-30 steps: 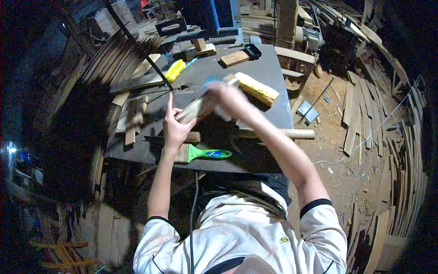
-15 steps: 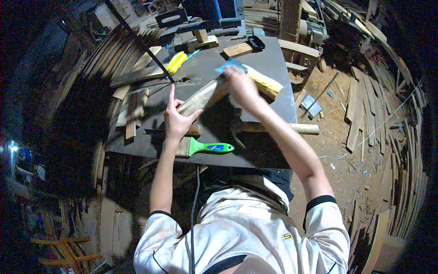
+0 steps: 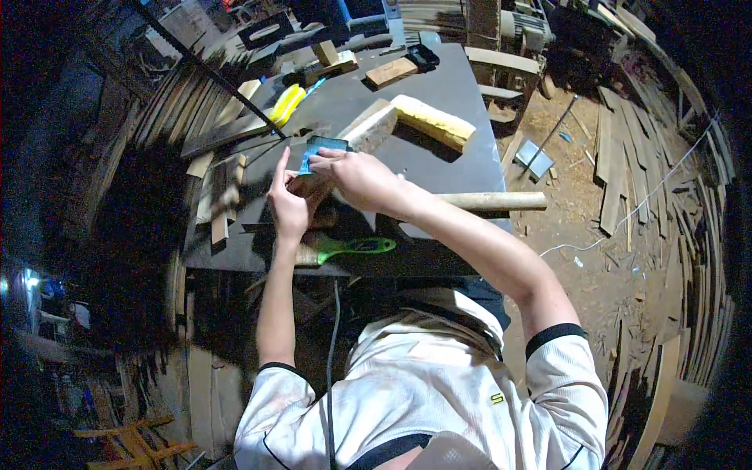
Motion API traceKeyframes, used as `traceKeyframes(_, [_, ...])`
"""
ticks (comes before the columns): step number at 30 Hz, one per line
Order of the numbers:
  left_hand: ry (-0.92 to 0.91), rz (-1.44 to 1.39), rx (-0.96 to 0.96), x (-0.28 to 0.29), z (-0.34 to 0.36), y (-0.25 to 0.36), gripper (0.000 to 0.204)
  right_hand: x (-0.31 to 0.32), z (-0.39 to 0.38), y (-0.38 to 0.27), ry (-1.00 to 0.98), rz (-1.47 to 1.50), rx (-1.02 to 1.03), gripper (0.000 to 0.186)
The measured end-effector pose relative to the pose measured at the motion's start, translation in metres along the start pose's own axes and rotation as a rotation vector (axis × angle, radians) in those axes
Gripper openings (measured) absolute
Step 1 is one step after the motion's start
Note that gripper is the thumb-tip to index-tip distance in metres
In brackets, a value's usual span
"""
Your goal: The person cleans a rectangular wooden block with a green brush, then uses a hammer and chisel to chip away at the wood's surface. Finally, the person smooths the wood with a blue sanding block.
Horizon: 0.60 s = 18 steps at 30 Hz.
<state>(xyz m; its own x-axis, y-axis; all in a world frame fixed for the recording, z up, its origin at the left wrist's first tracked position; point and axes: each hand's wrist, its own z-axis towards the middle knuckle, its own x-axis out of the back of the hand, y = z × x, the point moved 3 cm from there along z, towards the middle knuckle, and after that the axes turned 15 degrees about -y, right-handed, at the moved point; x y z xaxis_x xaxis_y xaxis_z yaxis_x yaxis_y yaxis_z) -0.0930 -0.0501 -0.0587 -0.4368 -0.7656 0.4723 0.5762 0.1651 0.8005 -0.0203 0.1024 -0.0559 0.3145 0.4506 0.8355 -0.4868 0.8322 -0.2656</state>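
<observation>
A pale length of wood [image 3: 372, 129] slants over the dark table [image 3: 462, 86]. At its near end my left hand [image 3: 288, 207] grips it, forefinger sticking up. My right hand [image 3: 360, 178] pinches a blue sheet [image 3: 312, 155] with a dark edge, like sandpaper, against the wood close to my left hand. The two hands cover much of the wood's near part. Below them lies a paintbrush [image 3: 356, 246] with a green handle. A round wooden handle [image 3: 501, 201] passes under my right forearm, its other end hidden.
Beyond the wood lies a yellowish block [image 3: 435, 124]. A bright yellow object [image 3: 287, 104] rests farther left, near a dark slanting rod [image 3: 211, 66]. A wooden block [image 3: 392, 72] sits at the far edge. Stacked boards [image 3: 615, 168] line the right-hand floor.
My right hand has slid the blue sheet along the wood toward me, from the far end to beside my left hand. My left hand keeps its hold. The view has shifted slightly.
</observation>
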Motion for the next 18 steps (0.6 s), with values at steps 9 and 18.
traceKeyframes(9, [0.044, 0.292, -0.021, -0.002, -0.001, 0.003, 0.084, 0.008, -0.001, 0.028, 0.002, -0.060, -0.166, 0.041])
traceKeyframes(18, [0.020, 0.425, -0.232, -0.003, -0.006, 0.020, 0.067, 0.033, -0.008, 0.056, -0.144, -0.062, -0.453, 0.038])
